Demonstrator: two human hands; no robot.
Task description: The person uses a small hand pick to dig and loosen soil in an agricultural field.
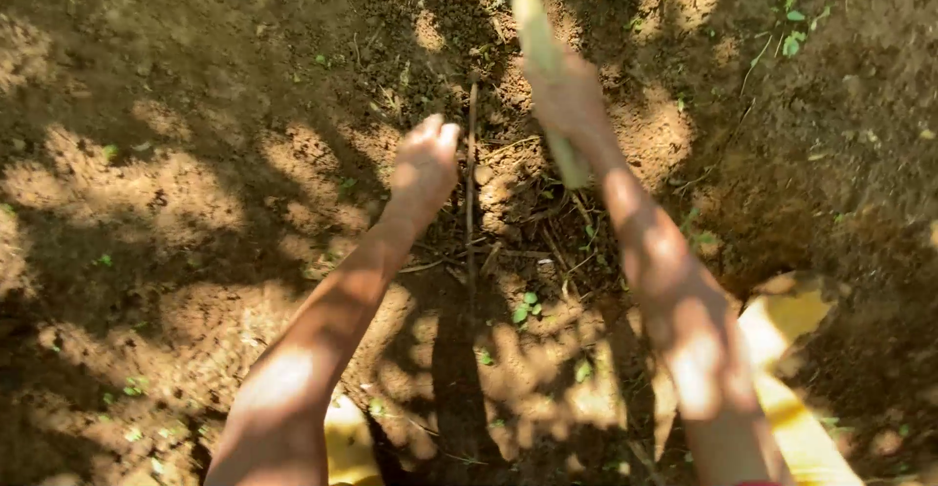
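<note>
Two hands: my right hand (567,95) grips a stiff, light-looking wooden handle (535,42) mid-shaft; my left hand (422,164), fingers loosely open, nears a thin, brittle-looking stem (470,183).

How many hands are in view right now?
2. The left hand hangs open over the soil beside a thin upright twig; the right hand grips a pale stick.

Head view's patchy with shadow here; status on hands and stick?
Right hand gripping pale stick. Left hand empty, over soil. Thin upright twig between hands.
</note>
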